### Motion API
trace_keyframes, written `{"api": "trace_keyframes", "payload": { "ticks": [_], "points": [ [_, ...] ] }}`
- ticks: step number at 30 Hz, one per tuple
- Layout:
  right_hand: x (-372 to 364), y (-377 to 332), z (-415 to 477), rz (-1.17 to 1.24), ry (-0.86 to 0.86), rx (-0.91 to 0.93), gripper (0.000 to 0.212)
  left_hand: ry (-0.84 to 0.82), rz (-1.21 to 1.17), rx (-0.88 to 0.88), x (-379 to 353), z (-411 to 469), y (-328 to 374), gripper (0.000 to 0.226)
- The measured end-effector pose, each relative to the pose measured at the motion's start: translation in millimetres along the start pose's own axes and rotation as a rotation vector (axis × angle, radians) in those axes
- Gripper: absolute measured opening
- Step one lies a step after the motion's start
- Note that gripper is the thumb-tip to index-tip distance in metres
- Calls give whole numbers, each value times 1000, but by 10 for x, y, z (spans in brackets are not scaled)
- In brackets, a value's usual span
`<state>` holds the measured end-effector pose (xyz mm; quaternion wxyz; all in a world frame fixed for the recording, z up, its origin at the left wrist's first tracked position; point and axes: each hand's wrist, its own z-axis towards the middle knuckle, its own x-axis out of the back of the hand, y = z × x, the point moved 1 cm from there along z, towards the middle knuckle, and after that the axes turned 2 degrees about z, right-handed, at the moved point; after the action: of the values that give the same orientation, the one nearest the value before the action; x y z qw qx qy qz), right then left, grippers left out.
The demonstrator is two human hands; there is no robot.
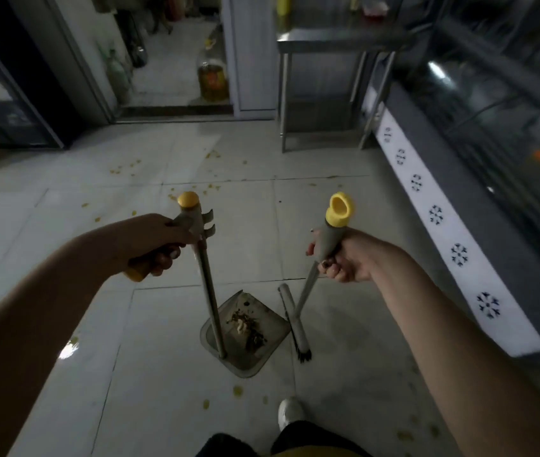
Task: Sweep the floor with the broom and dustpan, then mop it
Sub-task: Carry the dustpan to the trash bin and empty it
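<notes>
My left hand (158,242) grips the grey and yellow handle of the long-handled dustpan (255,352), which rests on the tiled floor straight ahead of me. Dark debris and a pale scrap (245,328) lie inside the pan. My right hand (344,258) grips the grey and yellow handle of the broom (295,321). Its dark bristle head sits on the floor just right of the pan's edge. Yellow scraps (192,189) are scattered over the tiles beyond the pan, and more yellow scraps (222,399) lie near my feet.
A steel table (328,44) stands at the back right. A glass display counter (459,199) runs along the right. A doorway with an oil jug (212,77) is at the back. A dark glass cabinet (8,94) stands left. My shoe (290,412) is near the bottom.
</notes>
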<state>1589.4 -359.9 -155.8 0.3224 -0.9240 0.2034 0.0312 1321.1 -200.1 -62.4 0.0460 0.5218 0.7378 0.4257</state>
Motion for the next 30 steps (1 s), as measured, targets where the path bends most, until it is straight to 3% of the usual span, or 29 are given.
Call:
{"api": "trace_keyframes", "payload": {
  "ticks": [5, 17, 23, 30],
  "points": [
    [92, 384, -524, 111, 143, 82, 36, -103, 71, -109, -260, -115, 249, 15],
    [-244, 2042, -1929, 689, 481, 243, 33, -622, 104, -341, -1297, -942, 393, 7],
    [-374, 2853, -2483, 1011, 547, 362, 33, -770, 179, -364, -1879, -1382, 364, 11],
    [-500, 3873, -3199, 1108, 601, 466, 29, -808, 277, -350, -2742, -1971, 274, 26]
  ]
}}
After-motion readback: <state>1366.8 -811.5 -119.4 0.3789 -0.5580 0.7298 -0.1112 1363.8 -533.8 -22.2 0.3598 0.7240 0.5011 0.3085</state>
